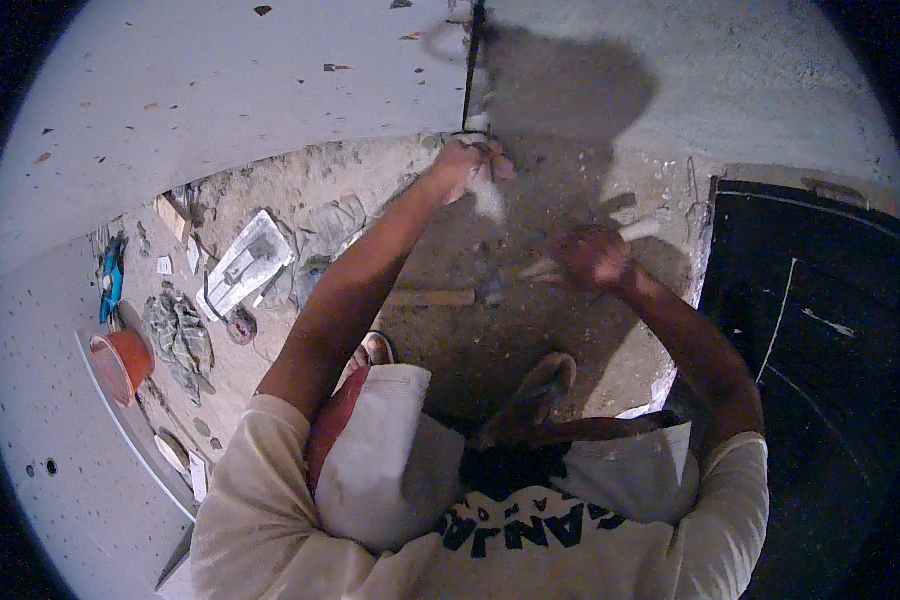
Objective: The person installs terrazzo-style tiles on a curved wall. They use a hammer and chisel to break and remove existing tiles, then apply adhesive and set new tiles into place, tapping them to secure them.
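My left hand (462, 172) is raised at the wall corner, just under the lower end of a dark vertical gap (473, 75). Its fingers are curled, and a whitish, blurred wad (487, 198) hangs below them; its kind is not clear. Lower and to the right, my right hand (595, 258) is closed around a slim tool with a pale handle (640, 231). A thin end of that tool pokes out on the hand's left side, too blurred to name. My right hand is apart from the wall.
On the dusty floor at left lie a white-smeared plastering float (245, 262), a tape roll (241, 326), a crumpled cloth (178, 335) and a blue-handled tool (112, 278). An orange bucket (122, 365) stands near the left wall. A wood strip (432, 297) lies ahead; a black panel (820, 330) stands right.
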`<state>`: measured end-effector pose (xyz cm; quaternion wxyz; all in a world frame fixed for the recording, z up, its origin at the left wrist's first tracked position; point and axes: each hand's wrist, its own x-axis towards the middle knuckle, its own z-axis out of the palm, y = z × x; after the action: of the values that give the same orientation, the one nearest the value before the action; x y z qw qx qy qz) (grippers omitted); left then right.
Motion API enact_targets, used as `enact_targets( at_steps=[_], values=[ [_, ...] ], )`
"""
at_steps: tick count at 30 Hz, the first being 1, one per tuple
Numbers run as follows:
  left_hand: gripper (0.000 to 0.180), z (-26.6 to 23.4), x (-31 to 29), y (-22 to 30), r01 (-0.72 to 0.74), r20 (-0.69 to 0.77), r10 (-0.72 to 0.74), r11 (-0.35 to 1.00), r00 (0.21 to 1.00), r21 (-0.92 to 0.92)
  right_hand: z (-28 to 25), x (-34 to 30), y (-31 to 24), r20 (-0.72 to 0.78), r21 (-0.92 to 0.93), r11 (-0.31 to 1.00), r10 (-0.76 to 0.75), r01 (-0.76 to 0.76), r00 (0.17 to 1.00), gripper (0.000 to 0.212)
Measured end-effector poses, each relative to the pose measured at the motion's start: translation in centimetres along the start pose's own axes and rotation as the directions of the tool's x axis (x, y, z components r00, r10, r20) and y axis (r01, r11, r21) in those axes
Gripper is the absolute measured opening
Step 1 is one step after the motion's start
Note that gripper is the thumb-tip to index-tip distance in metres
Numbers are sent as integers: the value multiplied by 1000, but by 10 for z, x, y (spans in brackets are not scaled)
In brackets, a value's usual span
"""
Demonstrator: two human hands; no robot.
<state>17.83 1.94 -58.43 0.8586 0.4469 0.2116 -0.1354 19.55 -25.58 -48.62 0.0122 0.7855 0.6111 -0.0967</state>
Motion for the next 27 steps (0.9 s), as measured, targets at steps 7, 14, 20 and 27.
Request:
enact_targets(
  at_steps=[7, 14, 20, 27],
  values=[
    [18, 8, -4, 4, 9, 0, -9, 998, 1000, 63, -20, 15, 14, 421, 4, 880, 429, -475, 799, 54],
    [27, -1, -1, 6, 121, -25, -120, 991, 993, 52, 51, -42, -7, 224, 221, 818, 488, -532, 844, 60],
    [25, -15, 2, 15, 192, 29, -194, 979, 981, 61, -7, -60, -28, 503, 515, 442, 539, -735, 676, 60],
    [25, -27, 19, 19, 140, 310, -178, 980, 934, 140, -14, -111, -28, 445, 715, 144, 662, -685, 603, 58]
  ],
)
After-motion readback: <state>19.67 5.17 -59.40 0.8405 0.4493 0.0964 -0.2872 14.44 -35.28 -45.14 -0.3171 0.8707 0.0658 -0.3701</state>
